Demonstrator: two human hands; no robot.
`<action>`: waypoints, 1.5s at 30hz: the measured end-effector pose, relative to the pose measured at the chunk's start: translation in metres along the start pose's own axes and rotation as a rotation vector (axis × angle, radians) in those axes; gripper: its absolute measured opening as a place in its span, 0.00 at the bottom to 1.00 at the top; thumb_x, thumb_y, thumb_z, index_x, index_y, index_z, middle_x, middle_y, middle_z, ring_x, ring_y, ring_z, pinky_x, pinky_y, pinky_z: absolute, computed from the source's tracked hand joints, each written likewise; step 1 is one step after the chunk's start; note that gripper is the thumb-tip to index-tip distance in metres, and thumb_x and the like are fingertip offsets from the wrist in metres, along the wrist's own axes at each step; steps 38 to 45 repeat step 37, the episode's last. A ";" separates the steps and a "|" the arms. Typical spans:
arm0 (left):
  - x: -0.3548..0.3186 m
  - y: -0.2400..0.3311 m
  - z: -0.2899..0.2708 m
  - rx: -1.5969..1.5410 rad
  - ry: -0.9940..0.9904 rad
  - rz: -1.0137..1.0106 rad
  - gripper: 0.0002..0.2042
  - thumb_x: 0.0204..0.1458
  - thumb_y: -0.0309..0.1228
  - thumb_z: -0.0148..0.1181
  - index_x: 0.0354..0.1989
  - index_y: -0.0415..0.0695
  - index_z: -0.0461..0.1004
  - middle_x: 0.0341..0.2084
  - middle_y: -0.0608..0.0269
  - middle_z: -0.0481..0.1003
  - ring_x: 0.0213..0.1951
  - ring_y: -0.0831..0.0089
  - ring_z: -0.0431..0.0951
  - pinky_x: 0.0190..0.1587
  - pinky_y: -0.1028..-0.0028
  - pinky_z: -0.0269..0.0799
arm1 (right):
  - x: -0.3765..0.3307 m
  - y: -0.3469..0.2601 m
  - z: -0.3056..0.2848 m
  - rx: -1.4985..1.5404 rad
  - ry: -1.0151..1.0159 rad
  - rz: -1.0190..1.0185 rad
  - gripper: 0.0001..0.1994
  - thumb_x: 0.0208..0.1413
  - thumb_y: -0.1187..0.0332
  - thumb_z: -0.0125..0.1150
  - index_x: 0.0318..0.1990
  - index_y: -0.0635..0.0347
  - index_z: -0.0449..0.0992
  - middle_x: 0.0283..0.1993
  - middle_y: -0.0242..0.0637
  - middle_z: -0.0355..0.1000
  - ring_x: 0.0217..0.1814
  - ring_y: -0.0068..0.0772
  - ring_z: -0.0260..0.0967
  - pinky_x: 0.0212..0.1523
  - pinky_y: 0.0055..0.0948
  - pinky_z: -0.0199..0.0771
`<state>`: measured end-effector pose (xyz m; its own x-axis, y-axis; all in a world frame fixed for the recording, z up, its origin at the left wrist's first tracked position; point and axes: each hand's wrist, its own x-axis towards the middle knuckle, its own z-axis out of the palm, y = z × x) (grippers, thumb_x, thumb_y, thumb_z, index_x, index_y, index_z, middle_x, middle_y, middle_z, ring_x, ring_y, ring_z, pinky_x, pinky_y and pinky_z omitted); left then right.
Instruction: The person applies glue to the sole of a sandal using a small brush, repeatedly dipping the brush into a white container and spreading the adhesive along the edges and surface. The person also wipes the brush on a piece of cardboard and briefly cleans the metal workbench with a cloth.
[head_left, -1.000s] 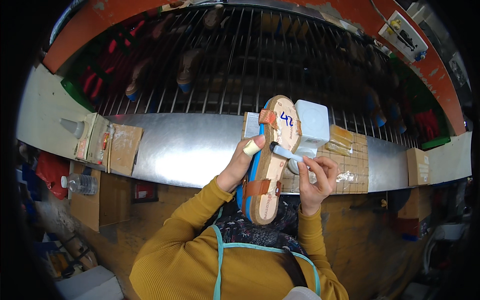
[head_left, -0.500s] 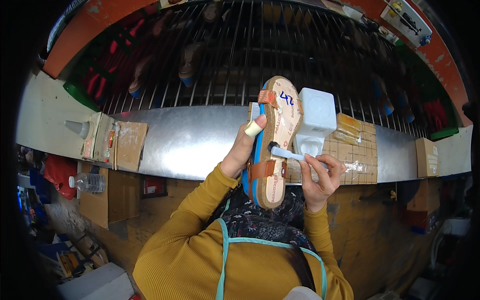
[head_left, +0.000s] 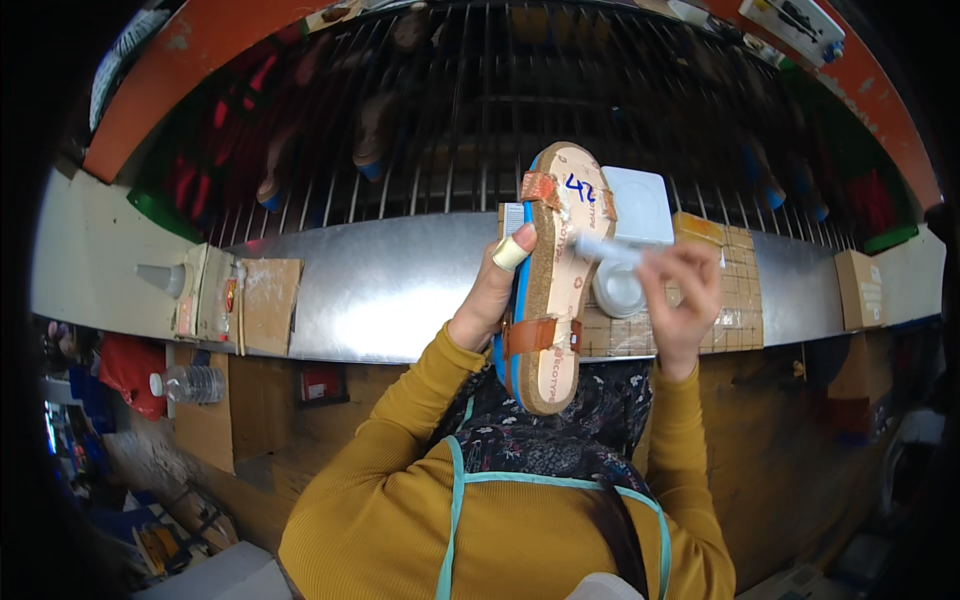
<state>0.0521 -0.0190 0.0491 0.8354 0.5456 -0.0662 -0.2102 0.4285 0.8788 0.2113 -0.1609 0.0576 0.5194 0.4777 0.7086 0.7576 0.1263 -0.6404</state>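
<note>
My left hand [head_left: 487,292] is closed round the left edge of a sandal [head_left: 562,310] turned with its underside up. Tape wraps the thumb. The sandal has a cork rim, a pale printed bottom, brown straps folded onto it and a blue last beneath. My right hand [head_left: 688,300] pinches a brush with a white handle [head_left: 612,251], both smeared by motion. The brush's tip end lies over the middle of the sandal; whether it touches cannot be seen. Just behind the brush stand a white square container [head_left: 642,207] and, nearer me, a small round white pot [head_left: 620,290].
Taped cardboard [head_left: 738,305] lies under the pot on a metal bench [head_left: 400,270]. A yellow block [head_left: 698,229] sits on it. Beyond, a rack of metal bars [head_left: 460,130] carries several sandals [head_left: 372,150]. A cardboard piece [head_left: 272,300] lies left, a plastic bottle [head_left: 196,384] below it.
My right hand has moved up and to the right with the brush, whose head has left the lower middle of the sandal. My left hand and the sandal have barely shifted.
</note>
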 end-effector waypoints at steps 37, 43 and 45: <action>-0.007 -0.014 -0.037 0.039 0.211 0.101 0.41 0.54 0.64 0.47 0.62 0.37 0.61 0.53 0.49 0.72 0.50 0.67 0.77 0.51 0.70 0.75 | -0.069 -0.050 0.015 -0.192 -0.120 0.200 0.11 0.43 0.71 0.74 0.37 0.53 0.84 0.39 0.32 0.69 0.40 0.25 0.63 0.47 0.32 0.54; -0.007 -0.014 -0.037 0.039 0.211 0.101 0.41 0.54 0.64 0.47 0.62 0.37 0.61 0.53 0.49 0.72 0.50 0.67 0.77 0.51 0.70 0.75 | -0.069 -0.050 0.015 -0.192 -0.120 0.200 0.11 0.43 0.71 0.74 0.37 0.53 0.84 0.39 0.32 0.69 0.40 0.25 0.63 0.47 0.32 0.54; -0.007 -0.014 -0.037 0.039 0.211 0.101 0.41 0.54 0.64 0.47 0.62 0.37 0.61 0.53 0.49 0.72 0.50 0.67 0.77 0.51 0.70 0.75 | -0.069 -0.050 0.015 -0.192 -0.120 0.200 0.11 0.43 0.71 0.74 0.37 0.53 0.84 0.39 0.32 0.69 0.40 0.25 0.63 0.47 0.32 0.54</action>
